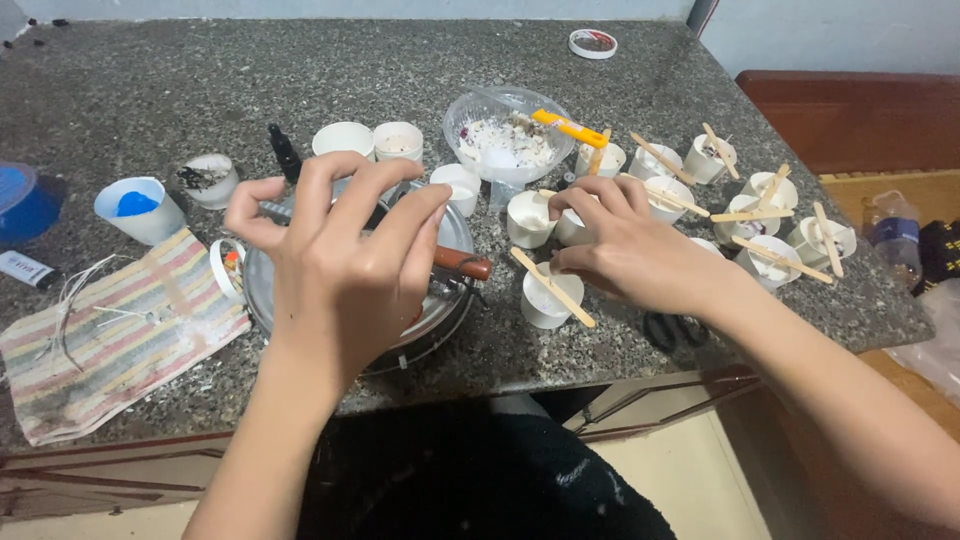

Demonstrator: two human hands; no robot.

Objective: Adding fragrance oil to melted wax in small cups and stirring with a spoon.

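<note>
Speckled granite counter (300,80), wooden sticks (553,288)

Pan (455,235) at counter (200,90) front edge, centre; left hand (335,255) above it. Cloth (110,330) left of pan. Bowl (508,135) behind pan, brush (568,128) on bowl rim. Right hand (625,245) right of pan, among cups. Cup with stick (548,292) just before right hand. Lid (592,43) far back.

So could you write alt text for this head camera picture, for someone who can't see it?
A person's left hand hovers over a round metal pan while the right hand touches small white cups on a speckled stone counter. Many cups carry flat wooden sticks; a clear bowl and striped cloth lie nearby.
</note>
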